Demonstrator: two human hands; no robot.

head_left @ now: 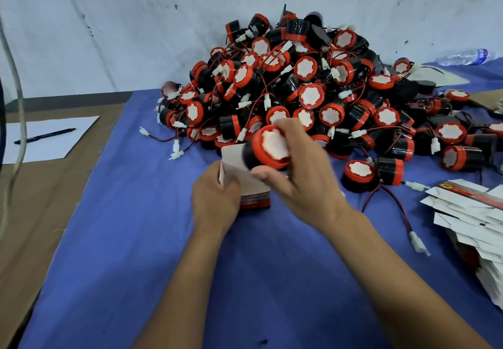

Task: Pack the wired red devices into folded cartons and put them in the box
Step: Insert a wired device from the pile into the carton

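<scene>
Blue-clothed table, pile at 12 o'clock; my right grip pinches a light, rigid device by its rim, left grip steadies the flimsy carton.

Two bare forearms, sleeveless as far as shown; left grip and right grip ungloved, without rings

— What did you see of the hands?
— My right hand gripped a red device just above the carton, which my left hand held by its side.
— And around them?
— The device heap lay beyond both hands, flat cartons off right.
</scene>
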